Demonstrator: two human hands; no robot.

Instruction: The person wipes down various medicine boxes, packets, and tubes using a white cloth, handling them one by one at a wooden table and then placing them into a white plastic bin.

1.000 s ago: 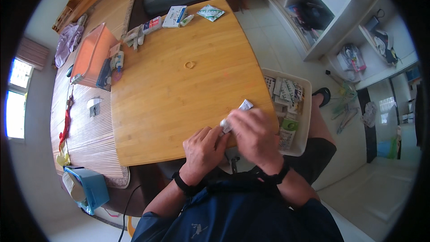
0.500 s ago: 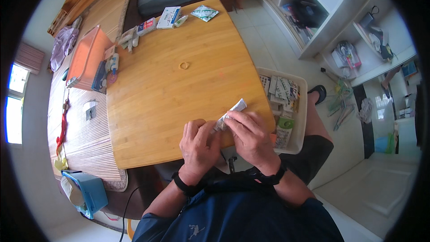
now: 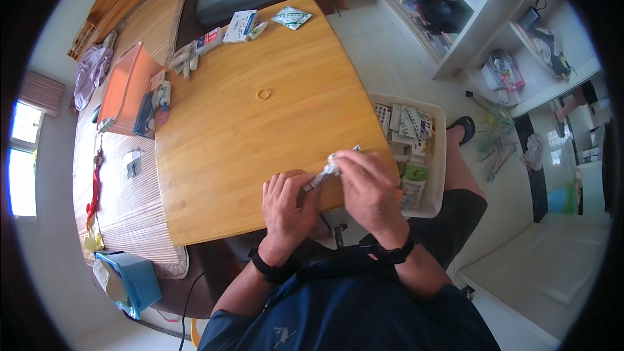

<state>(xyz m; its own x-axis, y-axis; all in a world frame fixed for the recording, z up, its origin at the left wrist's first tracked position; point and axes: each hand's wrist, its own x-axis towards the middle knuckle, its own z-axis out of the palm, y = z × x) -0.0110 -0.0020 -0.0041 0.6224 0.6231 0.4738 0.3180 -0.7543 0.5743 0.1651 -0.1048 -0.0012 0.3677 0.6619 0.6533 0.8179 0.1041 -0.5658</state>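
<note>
Above the table's near right edge, a narrow white and silvery packet or tube (image 3: 318,179) stretches between my hands; its exact kind is unclear. My left hand (image 3: 284,203) pinches its lower end with thumb and curled fingers. Closed over its upper part is my right hand (image 3: 372,190), slightly blurred, with a crumpled whitish bit showing at the fingertips. Much of the piece is hidden behind my fingers. A yellowish rubber band (image 3: 263,90) lies alone on the wooden table (image 3: 227,149), farther off.
Right of the table stands a white bin (image 3: 442,175) of medicine boxes and blister packs. Along the far edge lie a white-blue box (image 3: 240,26) and a green-white packet (image 3: 292,17). An orange basket (image 3: 127,91) stands at left, a blue bin (image 3: 140,279) lower left.
My right hand has shifted slightly right and turned, and covers more of the piece's upper end. The left hand keeps its hold. The whole view has shifted a little.
</note>
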